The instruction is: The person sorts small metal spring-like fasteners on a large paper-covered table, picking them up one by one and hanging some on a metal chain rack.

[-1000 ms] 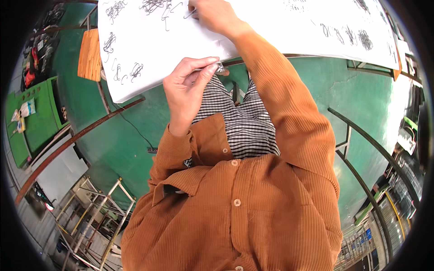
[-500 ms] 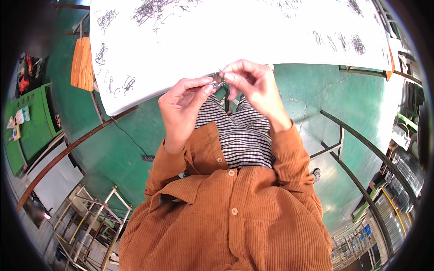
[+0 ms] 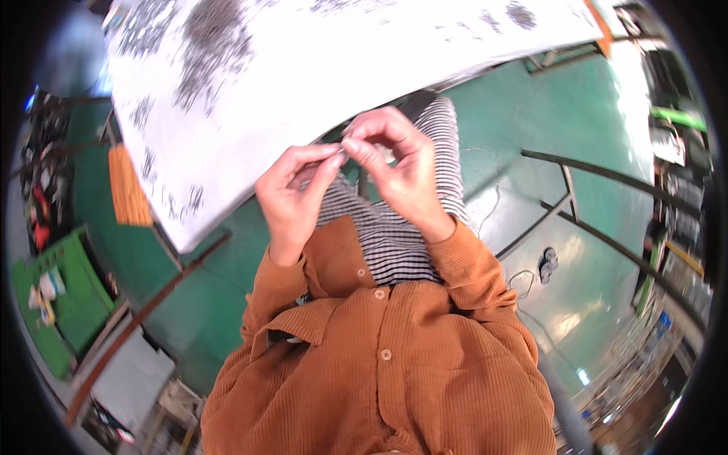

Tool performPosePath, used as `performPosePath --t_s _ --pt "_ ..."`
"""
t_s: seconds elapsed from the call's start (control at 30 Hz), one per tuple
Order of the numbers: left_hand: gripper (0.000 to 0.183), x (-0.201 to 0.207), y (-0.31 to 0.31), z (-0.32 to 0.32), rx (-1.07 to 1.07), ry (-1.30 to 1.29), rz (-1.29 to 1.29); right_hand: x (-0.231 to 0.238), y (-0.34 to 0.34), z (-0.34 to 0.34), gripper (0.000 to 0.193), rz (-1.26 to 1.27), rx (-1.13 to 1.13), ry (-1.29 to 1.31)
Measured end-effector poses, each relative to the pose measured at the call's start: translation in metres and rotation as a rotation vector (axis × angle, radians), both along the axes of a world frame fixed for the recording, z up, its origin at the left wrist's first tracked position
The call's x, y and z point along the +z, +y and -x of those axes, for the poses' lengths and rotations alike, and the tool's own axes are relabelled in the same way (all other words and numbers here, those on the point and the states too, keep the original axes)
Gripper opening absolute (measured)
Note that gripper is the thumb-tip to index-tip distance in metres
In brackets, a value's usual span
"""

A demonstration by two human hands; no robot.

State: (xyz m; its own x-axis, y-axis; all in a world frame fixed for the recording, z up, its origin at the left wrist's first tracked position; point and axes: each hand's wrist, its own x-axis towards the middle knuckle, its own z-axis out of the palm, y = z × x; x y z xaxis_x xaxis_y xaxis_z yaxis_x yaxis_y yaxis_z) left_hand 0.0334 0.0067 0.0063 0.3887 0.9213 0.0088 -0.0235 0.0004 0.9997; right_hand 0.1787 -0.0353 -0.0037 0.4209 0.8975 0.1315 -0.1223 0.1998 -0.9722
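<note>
Just off the near edge of the white-covered table [image 3: 303, 83], above my lap, my left hand [image 3: 290, 196] and my right hand [image 3: 402, 171] meet at the fingertips. Thumb and forefinger are pinched on each hand. Whatever lies between them is small, greyish and blurred, and I cannot make out its kind. A large pile of thin black curved strands [image 3: 212, 38] lies on the table's far left part. Smaller clusters of such strands [image 3: 186, 202] sit near its left corner, and a dark clump [image 3: 521, 15] at the far right.
A wooden board [image 3: 129, 186] juts out at the table's left side. Dark metal rails [image 3: 607, 174] cross the green floor on the right, and a rusty bar [image 3: 152, 311] runs at the left. A green cabinet [image 3: 64, 303] stands far left; a small dark object [image 3: 547, 265] lies on the floor.
The view has turned, so the table appears tilted, its left corner lower. My hands have come closer together and appear further left. The shiny metal bit seen between them earlier is now mostly hidden by fingers.
</note>
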Motion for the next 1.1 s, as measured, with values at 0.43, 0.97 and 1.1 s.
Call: performPosePath --t_s 0.43,0.97,1.1 --pt "0.016 -0.006 0.059 -0.128 -0.406 0.053 -0.309 0.203 -0.109 -0.090 0.007 -0.197 -0.415 -0.193" --pt "0.093 -0.104 0.089 -0.263 -0.731 0.774 -1.287 0.338 -0.293 -0.127 0.010 -0.121 -1.235 -0.637" --pt "0.086 -0.111 0.094 -0.267 -0.714 0.757 -1.293 0.352 -0.345 -0.140 0.009 -0.149 -1.374 -0.601"
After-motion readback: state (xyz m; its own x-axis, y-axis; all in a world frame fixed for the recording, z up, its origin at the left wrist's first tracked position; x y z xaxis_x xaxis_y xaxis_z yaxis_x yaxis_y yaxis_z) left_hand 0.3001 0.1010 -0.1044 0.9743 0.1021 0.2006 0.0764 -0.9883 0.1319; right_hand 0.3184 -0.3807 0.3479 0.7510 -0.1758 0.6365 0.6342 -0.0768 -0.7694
